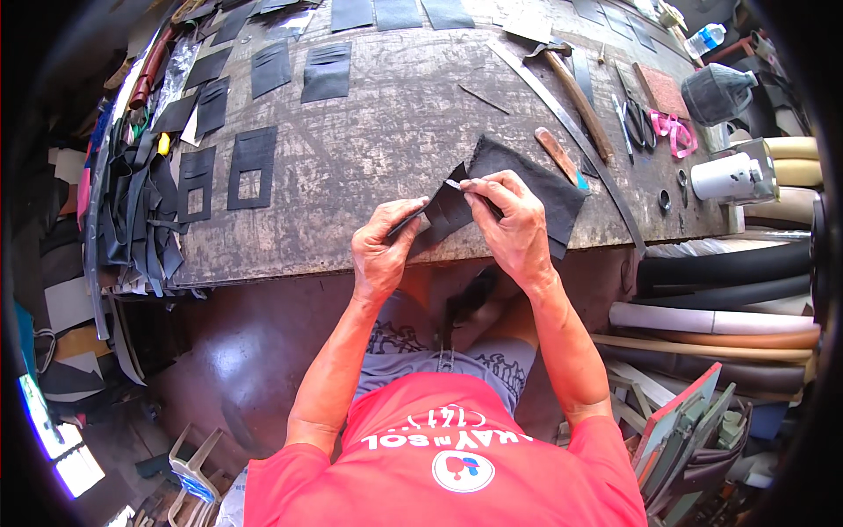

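Over the table's near edge, my left hand [384,243] pinches the left side of a small black leather piece [450,211] with slits in it. At the upper corner of that piece, my right hand [512,220] is closed, with thumb and fingertips pressed together. A tiny pale thing [453,184] shows at those fingertips, too small to name. A larger black leather sheet [553,198] lies on the table behind and beside my right hand. Next to the sheet rests a flat wooden-handled tool [557,154] with a blue end.
A long metal ruler [571,127] and a hammer [578,101] lie to the right. Beyond them are scissors [640,123], a reddish block [662,90] and a white container [724,176]. Cut leather pieces [253,167] are spread left and far; material rolls [720,319] stack at right.
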`<action>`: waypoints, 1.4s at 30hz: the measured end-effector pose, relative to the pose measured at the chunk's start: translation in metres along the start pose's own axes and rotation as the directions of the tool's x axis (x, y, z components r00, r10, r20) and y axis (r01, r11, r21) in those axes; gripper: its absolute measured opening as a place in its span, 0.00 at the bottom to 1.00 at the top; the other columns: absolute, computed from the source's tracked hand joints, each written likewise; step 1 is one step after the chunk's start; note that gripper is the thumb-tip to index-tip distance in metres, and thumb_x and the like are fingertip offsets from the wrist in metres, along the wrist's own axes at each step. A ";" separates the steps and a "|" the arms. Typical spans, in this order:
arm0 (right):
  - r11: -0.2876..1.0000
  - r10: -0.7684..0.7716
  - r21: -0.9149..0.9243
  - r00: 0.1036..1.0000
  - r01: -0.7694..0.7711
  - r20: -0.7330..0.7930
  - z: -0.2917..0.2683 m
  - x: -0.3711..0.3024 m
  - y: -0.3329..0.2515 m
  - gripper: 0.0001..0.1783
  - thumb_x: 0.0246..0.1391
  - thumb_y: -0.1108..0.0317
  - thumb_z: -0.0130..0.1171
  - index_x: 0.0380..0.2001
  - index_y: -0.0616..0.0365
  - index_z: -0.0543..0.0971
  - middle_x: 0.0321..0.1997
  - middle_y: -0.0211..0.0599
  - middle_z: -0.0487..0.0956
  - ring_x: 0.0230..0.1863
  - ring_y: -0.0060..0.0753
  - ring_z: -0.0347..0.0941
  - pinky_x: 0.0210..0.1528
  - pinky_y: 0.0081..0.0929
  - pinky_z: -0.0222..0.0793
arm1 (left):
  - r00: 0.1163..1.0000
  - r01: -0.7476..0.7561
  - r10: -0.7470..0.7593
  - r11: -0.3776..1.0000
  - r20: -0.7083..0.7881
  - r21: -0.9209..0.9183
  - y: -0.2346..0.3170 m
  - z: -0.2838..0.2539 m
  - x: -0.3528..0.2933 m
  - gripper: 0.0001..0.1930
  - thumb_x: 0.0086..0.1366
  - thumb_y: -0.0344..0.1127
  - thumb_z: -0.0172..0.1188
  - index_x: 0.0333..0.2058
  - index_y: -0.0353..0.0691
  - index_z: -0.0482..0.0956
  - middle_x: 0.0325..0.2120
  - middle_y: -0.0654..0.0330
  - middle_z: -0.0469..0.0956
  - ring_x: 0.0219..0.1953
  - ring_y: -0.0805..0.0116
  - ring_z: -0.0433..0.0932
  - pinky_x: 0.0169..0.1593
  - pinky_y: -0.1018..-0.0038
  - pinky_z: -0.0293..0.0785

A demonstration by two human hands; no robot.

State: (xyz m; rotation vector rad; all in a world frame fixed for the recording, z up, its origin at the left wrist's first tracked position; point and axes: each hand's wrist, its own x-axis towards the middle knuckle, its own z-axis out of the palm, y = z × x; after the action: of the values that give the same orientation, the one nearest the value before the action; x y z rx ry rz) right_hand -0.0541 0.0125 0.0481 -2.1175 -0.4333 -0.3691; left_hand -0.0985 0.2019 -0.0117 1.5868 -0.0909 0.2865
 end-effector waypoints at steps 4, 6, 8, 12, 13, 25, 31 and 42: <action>1.000 0.015 -0.012 0.998 -0.015 -0.053 -0.001 0.007 0.003 0.09 0.52 0.79 0.65 0.38 0.61 0.84 0.35 0.40 0.80 0.37 0.41 0.80 0.39 0.31 0.75 | 1.000 0.004 -0.004 1.000 0.005 0.012 0.001 0.001 0.001 0.14 0.63 0.18 0.63 0.47 0.37 0.85 0.45 0.56 0.84 0.50 0.67 0.81 0.55 0.73 0.75; 0.999 0.005 -0.042 0.999 -0.007 -0.049 0.002 0.007 0.007 0.09 0.52 0.79 0.66 0.38 0.60 0.84 0.35 0.40 0.80 0.37 0.41 0.79 0.39 0.31 0.75 | 1.000 0.004 -0.004 1.000 0.001 0.002 0.001 0.001 0.000 0.14 0.63 0.18 0.63 0.47 0.37 0.85 0.45 0.56 0.84 0.50 0.67 0.81 0.54 0.73 0.75; 1.000 -0.001 -0.028 1.000 0.002 0.022 0.000 -0.001 0.001 0.09 0.52 0.79 0.66 0.38 0.60 0.84 0.35 0.40 0.79 0.36 0.41 0.79 0.39 0.32 0.75 | 1.000 0.003 -0.003 1.000 -0.001 0.002 0.000 0.001 0.000 0.14 0.63 0.18 0.63 0.47 0.37 0.85 0.45 0.56 0.84 0.50 0.67 0.81 0.54 0.73 0.75; 0.999 -0.031 0.006 0.999 0.031 0.039 0.000 -0.002 -0.004 0.09 0.52 0.79 0.66 0.38 0.60 0.84 0.34 0.40 0.79 0.36 0.40 0.78 0.39 0.32 0.75 | 1.000 0.007 -0.007 1.000 -0.003 0.011 0.000 -0.001 -0.001 0.15 0.63 0.19 0.63 0.47 0.37 0.85 0.46 0.56 0.84 0.50 0.67 0.81 0.54 0.73 0.75; 0.999 -0.029 0.017 0.999 0.029 0.021 0.000 0.001 -0.004 0.09 0.52 0.79 0.66 0.38 0.60 0.84 0.34 0.40 0.79 0.36 0.40 0.78 0.39 0.32 0.75 | 1.000 0.009 -0.009 1.000 -0.002 0.012 0.000 -0.002 -0.001 0.15 0.63 0.19 0.63 0.47 0.37 0.85 0.46 0.56 0.84 0.50 0.67 0.81 0.54 0.73 0.75; 0.965 0.097 -0.219 0.974 -0.142 -0.207 -0.103 -0.018 0.025 0.08 0.54 0.77 0.66 0.38 0.60 0.85 0.35 0.41 0.82 0.38 0.41 0.80 0.43 0.35 0.75 | 1.000 -0.005 0.000 0.974 0.020 0.228 0.010 0.000 0.003 0.14 0.64 0.21 0.63 0.48 0.38 0.84 0.52 0.56 0.81 0.57 0.63 0.77 0.62 0.68 0.70; 0.683 0.275 -0.478 0.801 -0.552 -0.532 -0.276 -0.075 0.162 0.09 0.56 0.68 0.64 0.39 0.59 0.86 0.36 0.46 0.83 0.40 0.43 0.81 0.44 0.36 0.75 | 0.993 0.116 -0.115 0.992 -0.018 0.053 0.000 0.005 -0.001 0.13 0.69 0.22 0.59 0.51 0.34 0.82 0.50 0.59 0.81 0.54 0.70 0.77 0.60 0.74 0.69; 0.626 0.295 -0.677 0.921 -0.386 -0.253 -0.303 -0.052 0.209 0.09 0.54 0.68 0.61 0.35 0.59 0.85 0.35 0.50 0.81 0.41 0.51 0.80 0.48 0.42 0.74 | 0.998 0.034 -0.038 0.994 0.041 0.105 0.001 -0.001 0.000 0.13 0.69 0.23 0.59 0.51 0.33 0.82 0.50 0.57 0.81 0.54 0.70 0.77 0.61 0.74 0.68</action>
State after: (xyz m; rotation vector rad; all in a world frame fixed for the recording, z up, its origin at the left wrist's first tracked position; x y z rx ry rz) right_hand -0.0379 -0.3583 0.0367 -2.8559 0.2623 -0.4894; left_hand -0.0990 0.2033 -0.0108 1.6971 -0.0815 0.2323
